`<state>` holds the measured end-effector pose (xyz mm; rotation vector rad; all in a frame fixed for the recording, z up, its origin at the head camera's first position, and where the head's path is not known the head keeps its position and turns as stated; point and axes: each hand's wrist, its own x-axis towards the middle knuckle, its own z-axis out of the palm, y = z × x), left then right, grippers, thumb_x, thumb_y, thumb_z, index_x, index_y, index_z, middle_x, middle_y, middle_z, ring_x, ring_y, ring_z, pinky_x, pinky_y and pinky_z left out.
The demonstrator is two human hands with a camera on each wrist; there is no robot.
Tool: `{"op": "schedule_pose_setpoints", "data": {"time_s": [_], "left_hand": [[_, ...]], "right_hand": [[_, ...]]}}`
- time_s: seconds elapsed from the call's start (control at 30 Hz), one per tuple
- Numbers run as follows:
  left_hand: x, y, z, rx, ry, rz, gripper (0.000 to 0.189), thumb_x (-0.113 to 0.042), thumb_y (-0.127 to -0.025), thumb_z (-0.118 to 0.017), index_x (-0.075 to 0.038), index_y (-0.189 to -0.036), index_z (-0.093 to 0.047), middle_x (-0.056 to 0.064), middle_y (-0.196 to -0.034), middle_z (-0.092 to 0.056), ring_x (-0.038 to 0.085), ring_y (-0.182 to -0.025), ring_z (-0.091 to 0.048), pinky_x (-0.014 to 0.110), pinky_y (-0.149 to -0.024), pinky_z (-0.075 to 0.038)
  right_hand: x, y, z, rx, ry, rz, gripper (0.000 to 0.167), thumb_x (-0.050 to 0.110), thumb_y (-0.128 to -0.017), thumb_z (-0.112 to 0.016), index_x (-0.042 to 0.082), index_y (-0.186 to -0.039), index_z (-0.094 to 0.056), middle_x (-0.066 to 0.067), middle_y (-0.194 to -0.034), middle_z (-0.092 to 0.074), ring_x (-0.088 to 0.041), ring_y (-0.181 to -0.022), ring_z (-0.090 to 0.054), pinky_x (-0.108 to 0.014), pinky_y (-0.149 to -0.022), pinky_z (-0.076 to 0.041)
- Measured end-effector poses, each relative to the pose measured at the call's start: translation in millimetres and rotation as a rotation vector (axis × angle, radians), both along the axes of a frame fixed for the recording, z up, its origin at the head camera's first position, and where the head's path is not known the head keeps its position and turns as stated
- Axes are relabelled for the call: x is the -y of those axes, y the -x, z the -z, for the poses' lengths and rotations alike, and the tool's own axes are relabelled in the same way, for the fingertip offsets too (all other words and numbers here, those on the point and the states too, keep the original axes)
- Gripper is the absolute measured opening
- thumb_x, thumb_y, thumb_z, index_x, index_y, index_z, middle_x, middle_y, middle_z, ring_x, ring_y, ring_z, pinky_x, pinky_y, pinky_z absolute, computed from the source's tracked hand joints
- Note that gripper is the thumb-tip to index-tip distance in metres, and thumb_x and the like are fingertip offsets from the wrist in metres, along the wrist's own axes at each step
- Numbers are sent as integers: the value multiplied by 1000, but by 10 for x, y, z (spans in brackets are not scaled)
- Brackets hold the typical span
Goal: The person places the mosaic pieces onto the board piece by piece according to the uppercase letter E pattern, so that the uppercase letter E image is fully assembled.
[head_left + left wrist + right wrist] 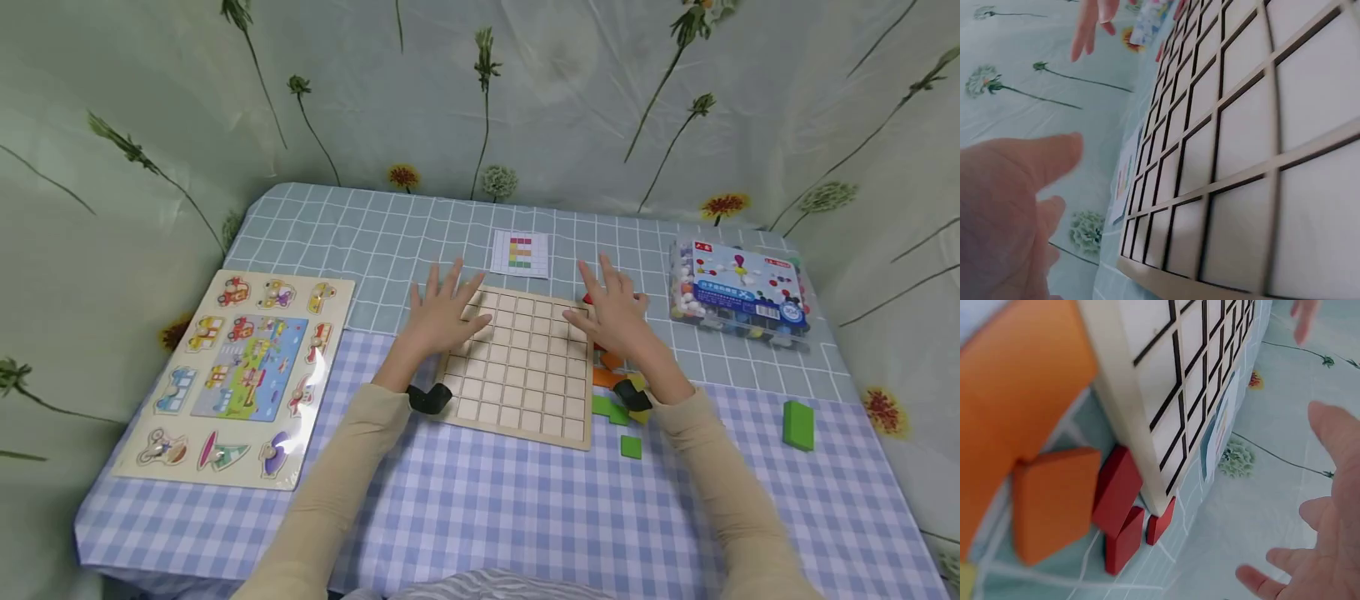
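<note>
A wooden grid board (pixel 517 367) with square cells lies on the table between my hands. Over its left edge my left hand (pixel 441 321) spreads its fingers, holding nothing. My right hand (pixel 617 317) is likewise spread, over the board's right edge and the tiles beside it. Those loose square tiles run from red tiles (pixel 1125 540) at the far corner through orange tiles (pixel 1057 503) to green tiles (pixel 618 414) nearer me; some are hidden under the right hand and wrist. Behind the board lies a white pattern card (pixel 520 253) with coloured squares.
To the left lies a wooden vehicle picture puzzle (pixel 318 375) under shiny wrap. A clear plastic box of molecular model parts (pixel 742 292) stands at the back right. A green block (pixel 798 425) sits near the right table edge. Printed curtains hang behind the table.
</note>
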<state>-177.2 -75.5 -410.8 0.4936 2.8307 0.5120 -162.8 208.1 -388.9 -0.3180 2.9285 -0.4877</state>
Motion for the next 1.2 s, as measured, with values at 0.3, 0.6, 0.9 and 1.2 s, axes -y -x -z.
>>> {"op": "schedule_pose_setpoints", "data": {"time_s": [0.3, 0.6, 0.9, 1.2], "left_hand": [[148, -274, 126, 22, -104, 30, 71, -47, -95, -43, -17, -152, -14, 10, -160, -12, 40, -146, -6, 67, -110, -13], [251, -531, 245, 47, -181, 79, 81, -48, -90, -53, -9, -151, -18, 10, -159, -14, 37, -147, -8, 62, -113, -8], [381, -645, 276, 88, -146, 192, 128, -56, -60, -80, -3, -151, -8, 14, -160, 2, 38, -147, 4, 59, -115, -2], [421, -645, 252, 102, -122, 254, 141, -53, -49, -86, -1, -150, -5, 16, -159, 4, 39, -147, 4, 57, -116, -2]], "right_hand": [[-164, -116, 23, -163, 41, -41, 59, 20, -94, -53, 5, -146, -30, -23, -147, -29, -45, -127, -27, -65, -94, -23], [-302, 55, 129, -181, 53, 5, 42, 10, -89, -58, -1, -129, -52, -24, -129, -51, -40, -115, -41, -57, -88, -30], [-352, 261, 233, -108, 59, -30, 37, 10, -86, -62, -4, -121, -58, -25, -118, -60, -42, -111, -46, -65, -88, -31], [-366, 380, 303, -104, -4, -56, 33, 11, -85, -62, -6, -113, -63, -25, -107, -63, -41, -103, -54, -61, -87, -39]]}}
